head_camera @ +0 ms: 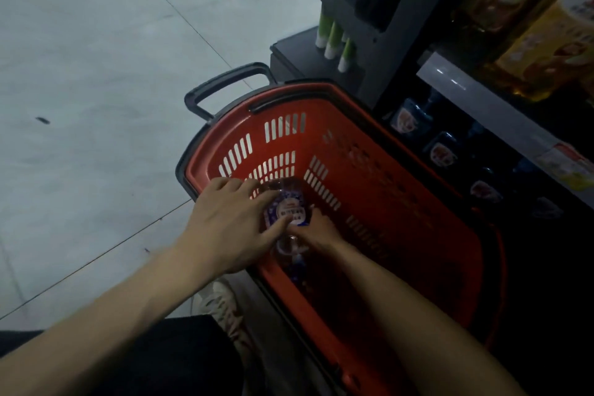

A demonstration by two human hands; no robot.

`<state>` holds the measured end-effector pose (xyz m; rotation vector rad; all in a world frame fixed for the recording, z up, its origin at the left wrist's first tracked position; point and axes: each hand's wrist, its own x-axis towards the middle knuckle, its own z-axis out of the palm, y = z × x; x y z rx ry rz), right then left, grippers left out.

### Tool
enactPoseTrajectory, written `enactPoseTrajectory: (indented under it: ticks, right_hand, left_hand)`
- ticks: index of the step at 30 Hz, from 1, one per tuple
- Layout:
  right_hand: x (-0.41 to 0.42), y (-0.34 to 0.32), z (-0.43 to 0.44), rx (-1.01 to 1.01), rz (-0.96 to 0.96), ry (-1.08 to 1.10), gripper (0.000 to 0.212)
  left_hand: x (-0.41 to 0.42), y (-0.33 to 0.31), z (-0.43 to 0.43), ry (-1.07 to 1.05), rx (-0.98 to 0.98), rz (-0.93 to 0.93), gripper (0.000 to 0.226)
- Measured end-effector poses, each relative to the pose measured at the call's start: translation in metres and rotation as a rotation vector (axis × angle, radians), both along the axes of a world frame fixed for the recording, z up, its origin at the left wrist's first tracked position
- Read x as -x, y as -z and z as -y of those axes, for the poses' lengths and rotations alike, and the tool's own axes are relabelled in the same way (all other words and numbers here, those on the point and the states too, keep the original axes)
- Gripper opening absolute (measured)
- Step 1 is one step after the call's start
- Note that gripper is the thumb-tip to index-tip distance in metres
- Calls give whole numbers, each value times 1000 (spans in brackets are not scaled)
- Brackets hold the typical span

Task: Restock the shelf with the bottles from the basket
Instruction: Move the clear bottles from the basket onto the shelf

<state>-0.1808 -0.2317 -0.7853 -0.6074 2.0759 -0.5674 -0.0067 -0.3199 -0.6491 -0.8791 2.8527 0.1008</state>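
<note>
Holds the bottle [287,207] low by the left wall of the basket [369,177] with left hand [231,222] curled over its label and right hand [316,230] pinching its near edge; likely liquid-heavy, stiff yet slick, so wants 2 hands round the body.

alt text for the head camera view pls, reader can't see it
Seen from above, a person's left hand and right hand hold a blue-labelled bottle inside a red plastic basket on the floor. To the right stands a dark shelf with similar bottles on a low level.
</note>
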Motion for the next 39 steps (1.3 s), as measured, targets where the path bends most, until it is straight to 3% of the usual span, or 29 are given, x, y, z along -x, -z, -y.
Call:
enactPoseTrajectory:
  ticks: [2, 6, 8, 12, 16, 22, 27, 32, 37, 39]
  right_hand:
    - [-3, 21, 15, 19, 96, 169, 99]
    - [-1, 34, 35, 0, 302, 362, 71]
    - [3, 28, 37, -5, 371, 342, 57]
    - [11, 24, 41, -23, 387, 265, 71]
    - [13, 35, 43, -51, 298, 142, 69]
    - [2, 31, 31, -80, -163, -101, 69]
    - [13, -4, 16, -244, -409, -400, 92]
    - [31, -64, -8, -189, -726, -711, 72]
    - [33, -154, -24, -209, -1096, -1096, 84]
    - [31, -189, -31, -204, -1183, -1157, 79]
  left_hand:
    - [2, 1, -2, -21, -5, 19, 83]
    - [5, 1, -1, -40, -14, 33, 79]
    - [5, 2, -2, -42, -8, 40, 77]
    - [7, 2, -4, -48, 2, 45, 78]
    - [7, 3, -8, -61, 8, 53, 76]
    - [10, -1, -13, -79, 12, 54, 77]
    - [8, 0, -11, -71, -19, 31, 68]
    - [9, -2, -9, -60, -46, 5, 70]
    - [14, -9, -10, -29, -74, 8, 99]
    - [19, -14, -14, -2, -89, 10, 115]
